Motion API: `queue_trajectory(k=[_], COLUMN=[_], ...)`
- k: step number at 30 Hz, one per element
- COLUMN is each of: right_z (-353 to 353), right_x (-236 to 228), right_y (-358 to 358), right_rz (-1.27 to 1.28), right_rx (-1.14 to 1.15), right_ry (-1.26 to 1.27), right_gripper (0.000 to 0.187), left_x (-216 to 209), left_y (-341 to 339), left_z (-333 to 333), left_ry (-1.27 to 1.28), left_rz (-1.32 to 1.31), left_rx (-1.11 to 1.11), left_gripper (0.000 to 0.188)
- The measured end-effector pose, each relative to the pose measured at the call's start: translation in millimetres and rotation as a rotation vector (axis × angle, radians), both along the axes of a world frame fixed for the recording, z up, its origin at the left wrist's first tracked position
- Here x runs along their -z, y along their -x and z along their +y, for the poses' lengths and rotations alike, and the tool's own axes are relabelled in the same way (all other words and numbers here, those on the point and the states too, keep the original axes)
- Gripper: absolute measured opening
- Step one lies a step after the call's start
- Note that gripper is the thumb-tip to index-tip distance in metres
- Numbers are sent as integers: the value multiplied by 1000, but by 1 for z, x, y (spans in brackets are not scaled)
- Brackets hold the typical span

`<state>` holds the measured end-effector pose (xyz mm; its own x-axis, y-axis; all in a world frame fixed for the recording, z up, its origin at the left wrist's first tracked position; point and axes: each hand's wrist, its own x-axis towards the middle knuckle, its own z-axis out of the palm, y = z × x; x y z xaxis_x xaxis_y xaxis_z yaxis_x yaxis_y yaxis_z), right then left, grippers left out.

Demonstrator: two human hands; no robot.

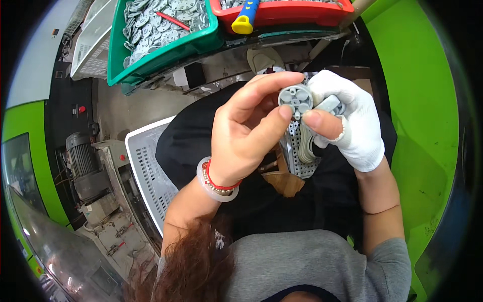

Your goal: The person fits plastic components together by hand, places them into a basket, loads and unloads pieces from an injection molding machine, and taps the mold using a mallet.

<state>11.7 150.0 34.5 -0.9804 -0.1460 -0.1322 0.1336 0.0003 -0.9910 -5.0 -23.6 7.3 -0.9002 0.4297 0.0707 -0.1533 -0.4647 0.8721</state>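
Far left, you have a grey motor [82, 153] beside the bare floor [115, 108], then a white basket [151, 173] and a green bin [201, 43] heaped with discs. Above your lap [183, 138], your left hand [239, 131] pinches a grey disc [296, 100] between thumb and fingers. Your gloved right hand [354, 118], just beside it, curls closed around another grey piece [329, 104]. A green panel [420, 136] stands rightmost.

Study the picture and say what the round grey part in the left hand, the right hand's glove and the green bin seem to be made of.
Round grey part: probably moulded plastic, satin, its hollows and ribs seemingly formed in one piece; cast metal stays possible.
White glove: likely knitted fabric, matte, folding softly over the knuckles.
Green bin: apparently rigid plastic, slightly glossy, evenly coloured.
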Motion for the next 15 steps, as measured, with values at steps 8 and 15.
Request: queue_trajectory(k=[8,15], right_z=[-2,-7], right_x=[1,5], right_y=[0,0], right_rz=[-92,-90], right_rx=[15,28], right_ry=[32,61], right_gripper=[23,26], left_x=[4,5], left_y=[2,2], left_z=[1,-2], left_ry=[-65,-43], left_rz=[-48,-62], left_rx=[10,-4], left_gripper=[36,35])
